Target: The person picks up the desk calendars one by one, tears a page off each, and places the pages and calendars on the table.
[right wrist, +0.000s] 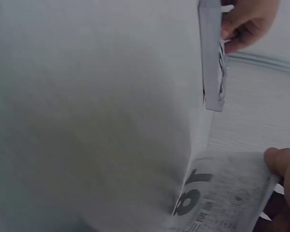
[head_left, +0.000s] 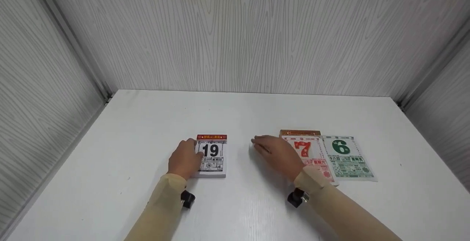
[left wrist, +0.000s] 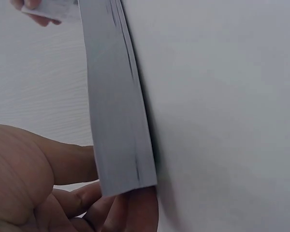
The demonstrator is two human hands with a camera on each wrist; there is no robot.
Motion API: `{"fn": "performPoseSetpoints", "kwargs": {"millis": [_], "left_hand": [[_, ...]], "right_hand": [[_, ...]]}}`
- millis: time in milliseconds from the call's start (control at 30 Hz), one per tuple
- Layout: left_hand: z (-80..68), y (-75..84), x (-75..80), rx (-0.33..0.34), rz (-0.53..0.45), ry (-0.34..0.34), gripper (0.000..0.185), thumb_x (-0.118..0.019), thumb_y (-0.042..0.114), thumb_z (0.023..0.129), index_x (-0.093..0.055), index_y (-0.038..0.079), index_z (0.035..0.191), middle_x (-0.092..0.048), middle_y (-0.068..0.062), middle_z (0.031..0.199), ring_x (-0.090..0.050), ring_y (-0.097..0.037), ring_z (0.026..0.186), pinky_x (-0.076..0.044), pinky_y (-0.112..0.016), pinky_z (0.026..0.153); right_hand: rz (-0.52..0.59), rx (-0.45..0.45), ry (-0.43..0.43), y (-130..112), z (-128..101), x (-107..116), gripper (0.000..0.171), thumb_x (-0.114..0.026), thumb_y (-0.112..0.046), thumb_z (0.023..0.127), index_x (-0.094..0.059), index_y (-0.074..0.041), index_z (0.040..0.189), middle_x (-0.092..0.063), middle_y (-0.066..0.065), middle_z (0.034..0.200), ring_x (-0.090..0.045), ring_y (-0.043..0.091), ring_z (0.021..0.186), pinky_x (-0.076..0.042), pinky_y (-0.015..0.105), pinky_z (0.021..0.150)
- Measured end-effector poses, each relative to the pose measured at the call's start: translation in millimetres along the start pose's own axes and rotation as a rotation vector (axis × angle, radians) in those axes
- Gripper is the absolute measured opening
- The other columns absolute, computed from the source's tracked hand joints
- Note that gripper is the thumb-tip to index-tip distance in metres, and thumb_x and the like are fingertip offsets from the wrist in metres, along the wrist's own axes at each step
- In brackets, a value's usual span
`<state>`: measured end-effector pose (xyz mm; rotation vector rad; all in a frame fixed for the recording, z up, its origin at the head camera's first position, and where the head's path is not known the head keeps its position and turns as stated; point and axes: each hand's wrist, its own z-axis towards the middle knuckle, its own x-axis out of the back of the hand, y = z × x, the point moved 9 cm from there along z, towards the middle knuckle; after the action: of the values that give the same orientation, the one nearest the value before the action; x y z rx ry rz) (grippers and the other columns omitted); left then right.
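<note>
A small tear-off calendar (head_left: 212,160) with a red header and a black 19 lies on the table. My left hand (head_left: 184,160) grips its left edge, thumb over the face; the left wrist view shows the thick page block (left wrist: 118,106) between thumb and fingers. Right of it, my right hand (head_left: 277,154) pinches a loose calendar sheet (right wrist: 222,193) printed with a black 18, clear in the right wrist view. That sheet cannot be made out in the head view. The right forearm partly covers a second calendar (head_left: 303,149) with a red 7.
A loose sheet (head_left: 347,156) with a green 6 lies beside the red 7 calendar, at the right. Everything rests on a white table (head_left: 165,112). Pale wood-grain panels (head_left: 235,35) stand at the back and on both sides.
</note>
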<state>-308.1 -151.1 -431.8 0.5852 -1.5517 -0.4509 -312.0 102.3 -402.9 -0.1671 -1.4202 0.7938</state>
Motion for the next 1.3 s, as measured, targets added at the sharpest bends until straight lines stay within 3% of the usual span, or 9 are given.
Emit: {"fn": "performPoseSetpoints", "kwargs": {"millis": [133, 233, 333, 500, 633, 767, 867, 1033, 1300], "left_hand": [[-1.8, -1.1, 1.6, 0.009, -0.022, -0.008, 0.047, -0.063, 0.015, 0.101, -0.053, -0.008, 0.142, -0.060, -0.025, 0.133, -0.060, -0.038, 0.121, -0.048, -0.053, 0.104], [-3.1, -2.2, 3.5, 0.026, -0.025, -0.016, 0.048, -0.064, 0.016, 0.101, -0.054, -0.008, 0.142, -0.061, -0.024, 0.133, -0.060, -0.036, 0.118, -0.048, -0.052, 0.104], [-4.4, -1.9, 5.3, 0.040, -0.023, -0.024, 0.048, -0.064, 0.015, 0.101, -0.054, -0.008, 0.142, -0.060, -0.024, 0.134, -0.060, -0.037, 0.120, -0.047, -0.053, 0.106], [-5.1, 2.3, 7.6, 0.040, -0.027, -0.027, 0.050, -0.065, 0.019, 0.100, -0.056, -0.010, 0.139, -0.064, -0.023, 0.128, -0.062, -0.037, 0.116, -0.050, -0.052, 0.103], [-5.9, 5.7, 6.6, 0.037, -0.028, -0.035, 0.063, -0.075, 0.025, 0.093, -0.053, -0.011, 0.140, -0.064, -0.021, 0.119, -0.062, -0.031, 0.101, -0.052, -0.048, 0.093], [-5.5, 6.7, 5.2, 0.034, -0.006, -0.034, 0.075, -0.081, 0.024, 0.088, -0.047, -0.011, 0.145, -0.062, -0.023, 0.124, -0.060, -0.032, 0.103, -0.051, -0.048, 0.096], [-3.9, 6.3, 4.4, 0.028, 0.007, -0.030, 0.072, -0.082, 0.024, 0.088, -0.050, -0.012, 0.141, -0.063, -0.022, 0.118, -0.061, -0.031, 0.099, -0.052, -0.047, 0.092], [-1.9, 4.8, 2.8, 0.020, 0.010, -0.027, 0.066, -0.083, 0.025, 0.086, -0.056, -0.011, 0.135, -0.064, -0.017, 0.108, -0.061, -0.028, 0.092, -0.052, -0.045, 0.085], [-2.5, 4.2, 2.3, 0.034, -0.002, -0.028, 0.066, -0.080, 0.025, 0.089, -0.055, -0.010, 0.138, -0.064, -0.018, 0.112, -0.061, -0.029, 0.096, -0.052, -0.045, 0.088]], "right_hand": [[-0.114, -0.004, -0.243, 0.3, -11.3, -22.6, 0.043, -0.068, -0.027, 0.101, -0.064, -0.014, 0.142, -0.060, 0.005, 0.147, -0.053, 0.026, 0.139, -0.041, 0.046, 0.117], [-0.164, -0.005, -0.351, 0.6, -22.8, -25.6, 0.062, -0.072, -0.036, 0.098, -0.051, -0.017, 0.153, -0.050, 0.004, 0.157, -0.043, 0.027, 0.146, -0.037, 0.046, 0.120], [-0.217, 0.043, -0.304, -6.3, -29.5, -15.5, 0.060, -0.074, -0.036, 0.096, -0.056, -0.013, 0.149, -0.054, 0.008, 0.151, -0.050, 0.028, 0.140, -0.042, 0.046, 0.116], [-0.376, 0.153, -0.169, -21.9, -37.9, -4.9, 0.024, -0.074, -0.021, 0.097, -0.075, -0.007, 0.116, -0.070, 0.006, 0.110, -0.066, 0.022, 0.099, -0.058, 0.039, 0.089], [-0.434, 0.168, -0.219, -25.4, -43.2, -14.8, 0.015, -0.072, -0.020, 0.098, -0.077, -0.010, 0.108, -0.067, 0.002, 0.099, -0.061, 0.017, 0.086, -0.058, 0.035, 0.078], [-0.411, 0.176, -0.280, -26.2, -43.6, -23.4, 0.016, -0.071, -0.021, 0.099, -0.078, -0.013, 0.110, -0.069, 0.001, 0.104, -0.064, 0.017, 0.090, -0.058, 0.035, 0.082], [-0.387, 0.206, -0.298, -29.6, -42.4, -27.5, 0.019, -0.070, -0.023, 0.099, -0.078, -0.013, 0.113, -0.071, 0.003, 0.112, -0.067, 0.020, 0.099, -0.058, 0.038, 0.089], [-0.361, 0.244, -0.293, -36.5, -38.8, -34.5, 0.022, -0.068, -0.024, 0.101, -0.078, -0.013, 0.118, -0.071, 0.005, 0.122, -0.067, 0.024, 0.111, -0.057, 0.041, 0.096], [-0.336, 0.261, -0.277, -36.1, -33.2, -36.9, 0.023, -0.068, -0.025, 0.101, -0.077, -0.015, 0.121, -0.070, 0.004, 0.127, -0.066, 0.024, 0.118, -0.055, 0.041, 0.100]]}}
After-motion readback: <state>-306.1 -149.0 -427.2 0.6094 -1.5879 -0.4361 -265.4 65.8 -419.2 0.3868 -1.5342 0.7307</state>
